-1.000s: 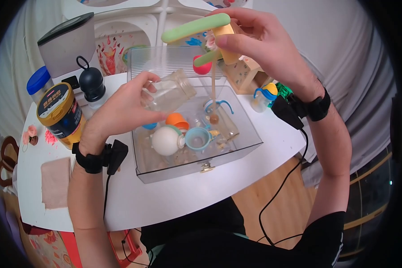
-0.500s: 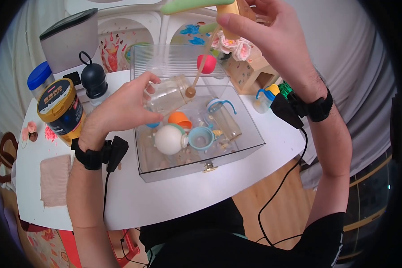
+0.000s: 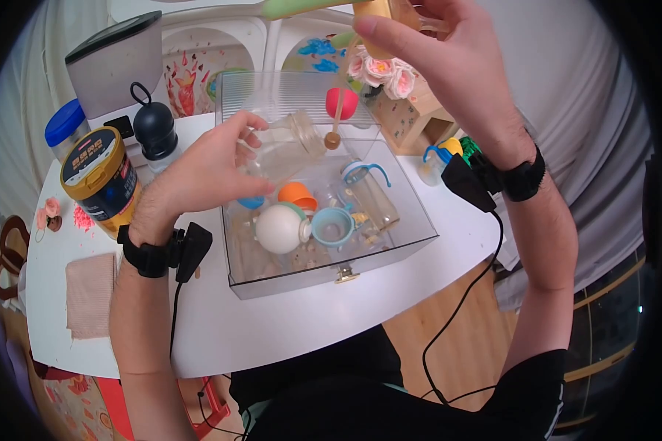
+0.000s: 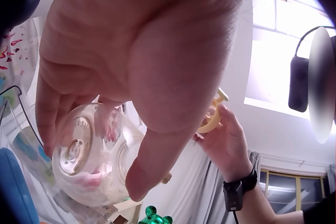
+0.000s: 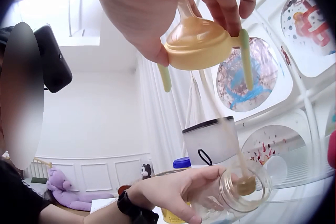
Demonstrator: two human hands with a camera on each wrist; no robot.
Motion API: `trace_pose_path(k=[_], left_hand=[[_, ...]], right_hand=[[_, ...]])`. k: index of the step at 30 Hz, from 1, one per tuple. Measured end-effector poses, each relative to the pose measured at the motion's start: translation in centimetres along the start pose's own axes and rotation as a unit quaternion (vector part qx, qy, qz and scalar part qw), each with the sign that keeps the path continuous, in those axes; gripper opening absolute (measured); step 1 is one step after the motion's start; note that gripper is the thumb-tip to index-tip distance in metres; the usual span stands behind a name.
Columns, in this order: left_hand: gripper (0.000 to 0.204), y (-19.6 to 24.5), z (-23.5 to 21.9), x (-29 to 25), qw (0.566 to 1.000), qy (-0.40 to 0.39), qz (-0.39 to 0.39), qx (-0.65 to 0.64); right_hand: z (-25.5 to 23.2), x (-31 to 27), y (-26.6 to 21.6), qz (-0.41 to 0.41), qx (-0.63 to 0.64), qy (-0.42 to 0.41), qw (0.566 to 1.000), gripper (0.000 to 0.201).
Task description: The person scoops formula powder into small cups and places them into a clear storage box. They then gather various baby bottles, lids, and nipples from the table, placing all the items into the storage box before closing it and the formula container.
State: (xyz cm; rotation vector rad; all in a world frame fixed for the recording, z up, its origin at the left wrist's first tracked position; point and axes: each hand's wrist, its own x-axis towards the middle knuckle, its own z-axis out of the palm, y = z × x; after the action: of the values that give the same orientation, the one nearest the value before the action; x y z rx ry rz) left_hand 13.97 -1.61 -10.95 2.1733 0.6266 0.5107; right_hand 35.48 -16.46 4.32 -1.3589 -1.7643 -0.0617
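My left hand (image 3: 206, 165) grips a clear baby bottle (image 3: 293, 147) from the side, its thumb below and fingers above. The bottle lies tilted over the box, its mouth to the right. Higher up, my right hand (image 3: 456, 55) holds a yellow bottle top (image 5: 199, 50) with green side handles (image 5: 245, 58) and a translucent nipple. From it hangs a straw (image 5: 231, 134) with a brown weighted end (image 3: 332, 140), close by the bottle's mouth in the head view and overlapping the mouth in the right wrist view.
A clear lidded box (image 3: 331, 273) holds an orange cup (image 3: 299, 195), a white round bottle (image 3: 278, 229), a light blue cup (image 3: 333, 228) and a blue-handled bottle (image 3: 375, 202). Left stand a yellow tub (image 3: 99, 173) and a black bottle (image 3: 154, 132); a cloth (image 3: 90, 296) lies in front.
My right hand has risen with the bottle top, and the straw's end has come up out of the box to beside the bottle's mouth. The left hand stays nearly in place.
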Motion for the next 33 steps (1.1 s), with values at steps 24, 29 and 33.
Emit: trace_pose_path(k=[24,29,33], left_hand=[[0.081,-0.1,0.2,0.7,0.974,0.087,0.094,-0.188],[0.081,0.4,0.5,0.7,0.948,0.109,0.116,-0.277],[0.081,0.3,0.7,0.7,0.958,0.109,0.112,-0.240]], right_hand=[[2.3,-0.8,4.9,-0.022,-0.020,0.009,1.000,0.063],[3.3,-1.7,5.7,0.069,0.071,-0.048,0.994,0.067],[4.6,-1.8,8.0,0.067,0.100,-0.039,0.992,0.066]])
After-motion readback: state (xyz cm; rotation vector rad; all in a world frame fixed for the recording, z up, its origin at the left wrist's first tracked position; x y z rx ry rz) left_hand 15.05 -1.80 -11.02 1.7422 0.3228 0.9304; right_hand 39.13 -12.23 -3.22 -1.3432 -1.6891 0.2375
